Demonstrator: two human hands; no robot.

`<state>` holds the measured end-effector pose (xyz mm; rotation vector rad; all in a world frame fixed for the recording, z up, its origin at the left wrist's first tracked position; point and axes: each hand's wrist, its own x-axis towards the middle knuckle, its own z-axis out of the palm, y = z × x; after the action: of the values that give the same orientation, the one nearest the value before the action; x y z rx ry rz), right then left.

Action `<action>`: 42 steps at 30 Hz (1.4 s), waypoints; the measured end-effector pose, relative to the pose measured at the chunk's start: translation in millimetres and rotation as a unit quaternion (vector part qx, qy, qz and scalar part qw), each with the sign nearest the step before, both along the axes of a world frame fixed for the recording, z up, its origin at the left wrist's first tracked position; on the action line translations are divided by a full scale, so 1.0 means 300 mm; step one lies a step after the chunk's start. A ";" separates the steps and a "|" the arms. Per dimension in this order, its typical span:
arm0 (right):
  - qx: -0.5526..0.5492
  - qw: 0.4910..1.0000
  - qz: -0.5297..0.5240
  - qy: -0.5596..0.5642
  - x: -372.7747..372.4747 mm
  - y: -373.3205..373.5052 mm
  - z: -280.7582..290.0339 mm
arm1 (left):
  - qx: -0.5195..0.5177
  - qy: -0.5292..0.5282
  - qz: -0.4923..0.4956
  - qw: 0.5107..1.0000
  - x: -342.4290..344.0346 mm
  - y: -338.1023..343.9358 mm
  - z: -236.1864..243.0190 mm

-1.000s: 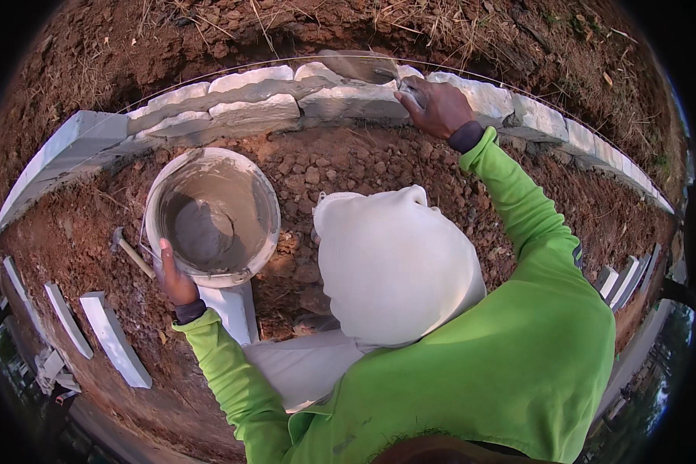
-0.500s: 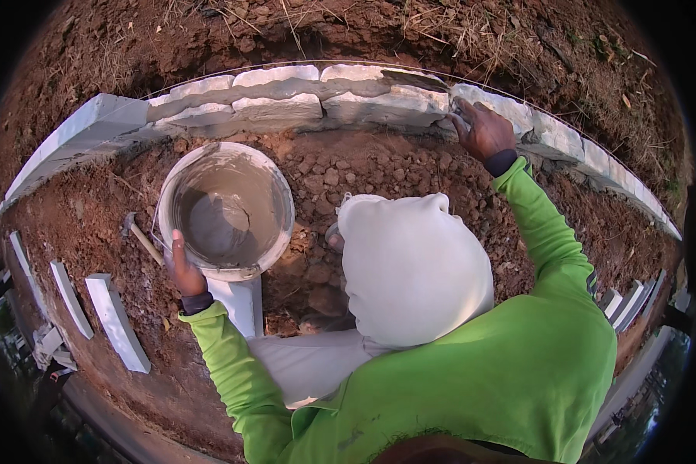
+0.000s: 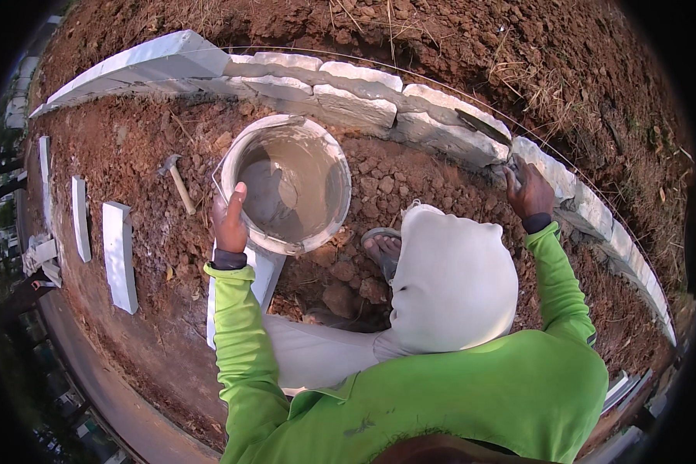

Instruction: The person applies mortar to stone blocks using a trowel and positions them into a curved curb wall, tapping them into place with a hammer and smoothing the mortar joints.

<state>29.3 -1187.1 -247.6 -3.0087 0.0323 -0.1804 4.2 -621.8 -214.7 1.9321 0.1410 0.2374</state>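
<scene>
Rough reddish-brown soil spreads on both sides of a low, curving wall of pale stone blocks, topped by a grey mortar strip. Before it stands a round, off-white bucket with grey wet mix inside. The bare left hand, partly open, thumb raised, is at the bucket's left side; whether it grips anything cannot be told. The bare right hand is closed around a dark-bladed trowel, its blade at the wall's top. A wooden-handled hammer lies left of the bucket.
</scene>
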 end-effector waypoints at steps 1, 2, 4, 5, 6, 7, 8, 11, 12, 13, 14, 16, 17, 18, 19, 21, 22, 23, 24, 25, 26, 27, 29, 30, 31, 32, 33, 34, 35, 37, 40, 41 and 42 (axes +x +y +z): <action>0.021 1.000 -0.001 -0.005 0.008 0.006 -0.005 | -0.050 0.006 0.014 0.999 0.006 -0.029 0.022; 0.042 0.999 0.000 -0.011 0.006 0.037 0.018 | -0.057 0.037 0.008 0.998 -0.003 -0.016 0.022; 0.131 0.991 0.026 -0.024 0.002 0.103 0.038 | -0.073 0.099 -0.003 0.992 -0.012 0.016 0.017; 0.156 0.984 0.075 -0.030 0.006 0.141 0.036 | -0.076 0.086 -0.002 0.993 -0.010 0.013 0.027; 0.181 0.975 0.124 -0.037 0.009 0.184 0.023 | -0.076 0.074 -0.002 0.994 -0.005 -0.007 0.035; 0.206 0.962 0.173 -0.042 0.018 0.232 0.016 | -0.077 0.062 0.000 0.995 -0.001 -0.025 0.044; 0.220 0.955 0.200 -0.002 0.033 0.303 0.039 | -0.076 0.054 -0.005 0.996 0.006 -0.035 0.053; 0.216 0.936 0.272 0.063 0.065 0.533 0.058 | -0.032 0.008 -0.012 0.999 0.041 -0.053 0.045; 0.137 0.943 0.283 0.111 0.089 0.624 0.102 | -0.014 0.009 -0.018 1.000 0.025 -0.034 0.039; 0.104 0.938 0.304 0.131 0.116 0.699 0.136 | -0.004 0.016 -0.029 0.999 0.007 -0.018 0.013; 0.076 0.926 0.340 0.147 0.140 0.781 0.161 | 0.109 -0.016 -0.036 0.993 -0.038 0.092 -0.080; 0.071 0.919 0.357 0.150 0.183 0.857 0.224 | -0.040 0.006 0.000 0.999 -0.021 -0.010 0.014; 0.068 0.913 0.375 0.147 0.204 0.890 0.237 | 0.008 -0.026 -0.010 1.000 -0.027 0.006 0.010; 0.071 0.910 0.379 0.150 0.221 0.911 0.232 | -0.011 0.023 0.010 1.000 -0.036 0.029 0.009; 0.086 0.906 0.385 0.151 0.227 0.923 0.232 | -0.032 0.072 0.031 0.996 -0.046 0.058 0.010; 0.115 0.897 0.399 0.149 0.244 0.940 0.232 | -0.076 0.162 0.087 0.980 -0.052 0.138 0.008; 0.117 0.886 0.427 0.136 0.259 0.952 0.225 | -0.099 0.205 0.123 0.966 -0.052 0.186 0.005; 0.117 0.879 0.446 0.120 0.270 0.969 0.219 | -0.123 0.251 0.160 0.947 -0.063 0.235 -0.006; 0.118 0.870 0.467 0.107 0.280 0.994 0.224 | -0.169 0.236 0.125 0.949 -0.075 0.269 -0.024; 0.119 0.860 0.487 0.094 0.285 1.030 0.240 | -0.196 0.275 0.119 0.934 -0.081 0.308 -0.041; 0.116 0.867 0.475 0.096 0.284 1.057 0.281 | -0.204 0.318 0.124 0.917 -0.081 0.315 -0.021; 0.121 0.856 0.497 0.072 0.289 1.087 0.290 | -0.215 0.359 0.130 0.899 -0.089 0.334 -0.003; 0.134 0.830 0.541 0.018 0.317 1.138 0.292 | -0.238 0.366 0.126 0.891 -0.133 0.430 -0.048; 0.110 0.829 0.547 0.036 0.337 1.171 0.301 | -0.243 0.361 0.128 0.891 -0.141 0.489 -0.035; 0.097 0.820 0.561 0.060 0.344 1.207 0.318 | -0.259 0.335 0.130 0.897 -0.171 0.509 -0.042; 0.082 0.812 0.572 0.079 0.351 1.241 0.344 | -0.263 0.326 0.151 0.895 -0.193 0.545 -0.060; 0.060 0.804 0.583 0.101 0.363 1.269 0.373 | -0.274 0.316 0.169 0.892 -0.210 0.558 -0.055; 0.036 0.796 0.593 0.112 0.376 1.303 0.381 | -0.270 0.367 0.161 0.876 -0.241 0.581 -0.038; 0.014 0.786 0.606 0.118 0.387 1.349 0.388 | -0.253 0.416 0.157 0.859 -0.294 0.619 -0.057; -0.058 0.778 0.616 0.106 0.397 1.444 0.439 | -0.227 0.511 0.118 0.821 -0.393 0.603 -0.049; -0.067 0.773 0.625 0.089 0.460 1.523 0.423 | -0.308 0.594 0.015 0.743 -0.559 0.514 -0.045; -0.075 0.777 0.620 0.081 0.484 1.528 0.384 | -0.330 0.597 0.010 0.731 -0.624 0.464 -0.071; -0.087 0.775 0.621 0.082 0.491 1.520 0.357 | -0.363 0.607 0.000 0.707 -0.697 0.420 -0.135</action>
<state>176.7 -731.0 -140.6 -2.4800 -1.9194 0.2315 -204.9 -495.8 -255.1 0.9909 0.9493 -1.0143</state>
